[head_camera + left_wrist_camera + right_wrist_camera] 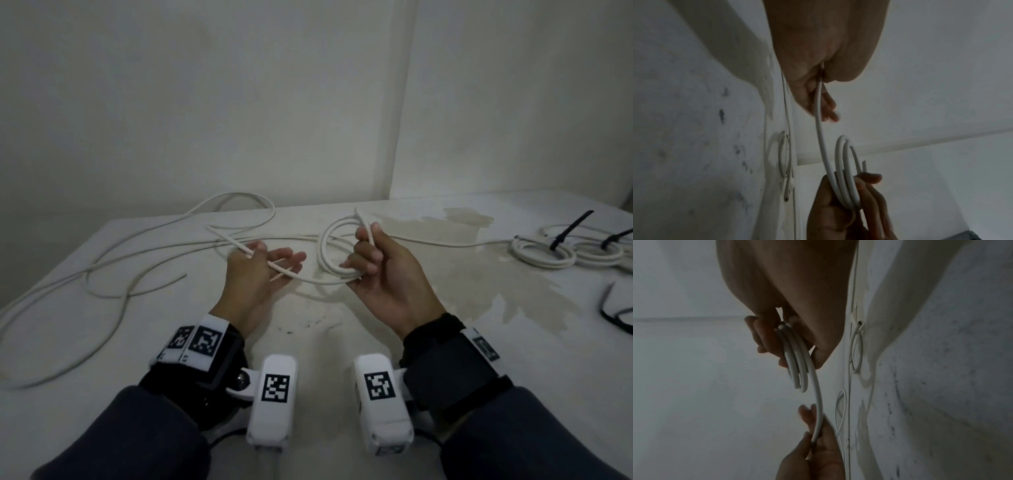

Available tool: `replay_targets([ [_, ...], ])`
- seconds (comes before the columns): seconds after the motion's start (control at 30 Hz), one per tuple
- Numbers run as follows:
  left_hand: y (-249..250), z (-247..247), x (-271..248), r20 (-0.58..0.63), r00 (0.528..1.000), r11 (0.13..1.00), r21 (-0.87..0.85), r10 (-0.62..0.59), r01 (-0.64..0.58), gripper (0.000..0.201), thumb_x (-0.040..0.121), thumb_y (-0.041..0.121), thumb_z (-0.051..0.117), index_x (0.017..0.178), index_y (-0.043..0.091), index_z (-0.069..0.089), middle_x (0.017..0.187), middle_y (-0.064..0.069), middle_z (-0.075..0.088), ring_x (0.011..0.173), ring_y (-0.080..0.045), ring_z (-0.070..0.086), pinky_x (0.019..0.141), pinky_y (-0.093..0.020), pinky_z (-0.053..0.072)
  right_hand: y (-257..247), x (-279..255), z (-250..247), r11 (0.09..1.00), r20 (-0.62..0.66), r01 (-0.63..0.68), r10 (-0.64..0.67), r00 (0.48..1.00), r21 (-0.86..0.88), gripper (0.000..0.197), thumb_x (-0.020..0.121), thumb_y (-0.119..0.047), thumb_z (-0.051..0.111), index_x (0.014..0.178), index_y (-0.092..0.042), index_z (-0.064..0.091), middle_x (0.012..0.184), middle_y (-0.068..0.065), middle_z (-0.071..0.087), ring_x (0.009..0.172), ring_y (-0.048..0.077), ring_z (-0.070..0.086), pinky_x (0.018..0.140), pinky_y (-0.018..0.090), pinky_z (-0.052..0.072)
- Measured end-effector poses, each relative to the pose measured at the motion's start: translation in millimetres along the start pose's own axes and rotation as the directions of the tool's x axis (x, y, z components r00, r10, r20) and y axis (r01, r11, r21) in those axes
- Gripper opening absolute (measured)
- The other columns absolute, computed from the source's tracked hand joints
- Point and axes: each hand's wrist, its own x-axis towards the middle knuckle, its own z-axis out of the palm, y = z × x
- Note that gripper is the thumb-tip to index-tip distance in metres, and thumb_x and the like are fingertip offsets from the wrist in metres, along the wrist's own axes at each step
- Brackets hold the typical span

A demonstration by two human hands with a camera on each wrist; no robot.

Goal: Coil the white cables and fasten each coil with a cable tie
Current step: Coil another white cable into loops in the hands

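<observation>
My right hand (364,255) grips a small coil of white cable (329,253) above the table's middle, thumb and curled fingers clamped on its loops (795,363). The cable's free end (363,222) sticks up past the thumb. From the coil, the same cable (308,279) runs left across my left hand (270,265). It passes under the thumb and over the outstretched fingers (826,104). Both hands hover just above the table, a short span apart. The rest of that cable trails off to the left.
Loose white cables (137,260) sprawl over the table's left half and hang past its back edge. Two finished coils (544,253) with black cable ties (568,226) lie at the right. Spare black ties (613,308) lie near the right edge. A wall stands close behind.
</observation>
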Motion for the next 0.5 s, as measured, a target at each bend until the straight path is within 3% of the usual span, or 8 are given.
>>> replay_targets([
  [0.1,4.6,1.5,-5.0,0.014,0.983,0.98,0.075,0.186,-0.186,0.014,0.104,0.013,0.031,0.117,0.013,0.028,0.08,-0.014,0.063,0.044,-0.014,0.06,0.051,-0.026,0.056,3.2,-0.9,1.6,0.997,0.017,-0.028,0.03,0.999,-0.074,0.037,0.102,-0.03,0.038,0.082,-0.008,0.059,0.045,-0.008,0.031,0.036,0.005,0.027,0.052,0.018,0.04],
  [0.2,8.8,6.6,-9.7,0.128,0.948,0.926,0.211,0.29,-0.312,0.022,0.104,0.018,0.032,0.125,0.013,0.036,0.079,-0.009,0.068,0.042,-0.013,0.059,0.047,-0.024,0.053,2.4,-1.0,3.0,0.987,0.004,-0.031,0.032,0.999,-0.158,0.039,0.103,-0.029,0.036,0.086,-0.003,0.059,0.046,-0.007,0.031,0.034,0.004,0.026,0.045,0.019,0.038],
  [0.3,9.5,11.2,-9.8,0.221,0.914,0.88,0.27,0.339,-0.392,0.031,0.104,0.018,0.035,0.131,0.005,0.044,0.082,-0.006,0.071,0.06,-0.008,0.066,0.062,-0.019,0.055,0.2,-2.6,3.6,0.964,-0.022,-0.053,0.049,0.999,-0.261,0.039,0.104,-0.028,0.035,0.083,-0.003,0.057,0.044,-0.007,0.029,0.031,0.004,0.023,0.04,0.019,0.035],
  [0.4,11.0,12.4,-11.4,0.277,0.916,0.886,0.287,0.288,-0.365,0.034,0.104,0.019,0.035,0.134,0.007,0.047,0.092,-0.003,0.072,0.081,-0.009,0.069,0.078,-0.021,0.054,0.3,-5.8,6.3,0.922,0.004,-0.089,0.098,0.995,-0.378,0.037,0.104,-0.027,0.034,0.077,-0.007,0.05,0.042,-0.007,0.026,0.032,0.005,0.02,0.039,0.02,0.031],
  [0.5,12.0,12.7,-17.4,0.362,0.916,0.915,0.282,0.175,-0.287,0.034,0.104,0.02,0.035,0.135,0.014,0.047,0.099,-0.008,0.072,0.078,-0.017,0.072,0.072,-0.032,0.06,2.8,-8.9,10.3,0.854,0.021,-0.068,0.092,0.996,-0.516,0.037,0.104,-0.024,0.032,0.073,-0.01,0.046,0.042,-0.007,0.026,0.033,0.006,0.02,0.039,0.02,0.027],
])
